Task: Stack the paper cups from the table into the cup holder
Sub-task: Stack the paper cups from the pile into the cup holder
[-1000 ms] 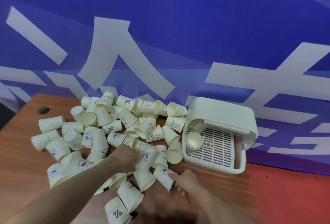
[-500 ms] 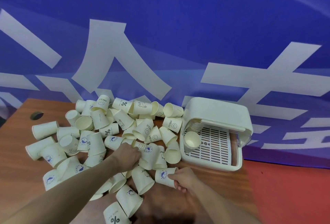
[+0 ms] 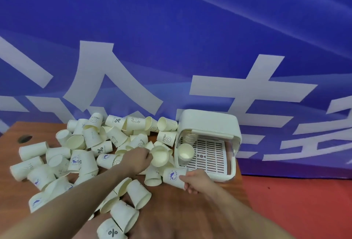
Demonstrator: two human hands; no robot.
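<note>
Both hands in the cup pile, each grasping a paper cup beside the cup holder.

The left hand (image 3: 138, 159) reaches in from the near left, forearm stretched over the heap, fingers curled round the rim of an open-mouthed cup (image 3: 159, 156). The right hand (image 3: 196, 180) comes from the near right and pinches a blue-printed cup (image 3: 173, 176) lying on its side. The loose cups (image 3: 83, 155) are thin cream paper cones, some printed "%" or "HELLO", tumbled across the brown wooden table (image 3: 190, 206). The cup holder (image 3: 209, 124), a smooth white plastic box with a slotted tray floor, stands at the far right and holds a nested stack of cups (image 3: 185, 152) along its left side.
</note>
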